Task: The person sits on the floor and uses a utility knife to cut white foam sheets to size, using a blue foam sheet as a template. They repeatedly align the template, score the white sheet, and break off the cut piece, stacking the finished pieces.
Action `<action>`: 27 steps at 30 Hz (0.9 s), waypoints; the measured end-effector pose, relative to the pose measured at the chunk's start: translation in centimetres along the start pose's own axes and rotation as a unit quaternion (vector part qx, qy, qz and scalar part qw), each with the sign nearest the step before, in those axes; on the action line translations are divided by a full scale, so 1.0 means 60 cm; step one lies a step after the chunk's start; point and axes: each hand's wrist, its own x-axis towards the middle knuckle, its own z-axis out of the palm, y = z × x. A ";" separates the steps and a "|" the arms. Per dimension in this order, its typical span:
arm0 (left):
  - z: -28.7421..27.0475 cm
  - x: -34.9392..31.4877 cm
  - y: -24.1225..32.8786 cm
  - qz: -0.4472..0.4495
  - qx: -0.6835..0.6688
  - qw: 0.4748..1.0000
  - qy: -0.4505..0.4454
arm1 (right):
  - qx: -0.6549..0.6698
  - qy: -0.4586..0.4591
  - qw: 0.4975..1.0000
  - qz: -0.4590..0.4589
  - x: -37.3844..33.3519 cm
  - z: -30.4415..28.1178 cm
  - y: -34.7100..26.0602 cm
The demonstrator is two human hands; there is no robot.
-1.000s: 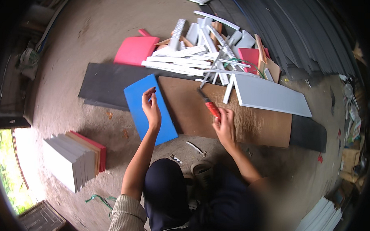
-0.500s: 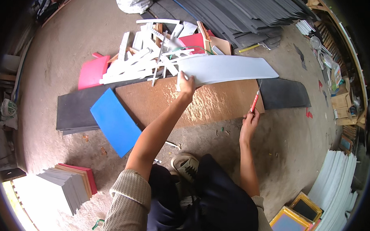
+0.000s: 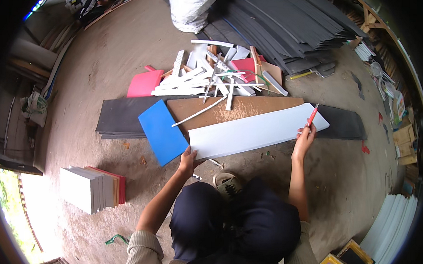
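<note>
A long white foam-like sheet (image 3: 253,131) lies at a slant over a worn brown board (image 3: 193,115). My left hand (image 3: 187,162) grips its near left corner, thumb on top and the other fingers hidden beneath. At the right end, my right hand (image 3: 305,141) is closed around a red-handled craft knife (image 3: 312,115), its tip pointing away from me. The right fingers meet the sheet's near edge; whether they also pinch it I cannot tell. Left of the sheet rests a blue rectangular panel (image 3: 161,134). A thin white strip (image 3: 200,112) crosses the brown board.
Black sheets (image 3: 121,115) lie under the board. Beyond is a heap of white offcuts (image 3: 194,80) with red pieces. Dark sheets (image 3: 280,27) and a white sack (image 3: 190,10) stand farther back. A stack of cut panels (image 3: 90,188) sits left; white sheets (image 3: 389,231) lean at lower right.
The white sheet has come down toward me from above the heap, with my left hand on its near corner. The knife hand is now at its right end. A loose strip now shows on the board.
</note>
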 end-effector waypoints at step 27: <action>-0.176 0.030 -0.014 0.138 0.033 0.808 0.571 | -0.323 -0.386 0.822 -0.266 -0.186 0.324 0.186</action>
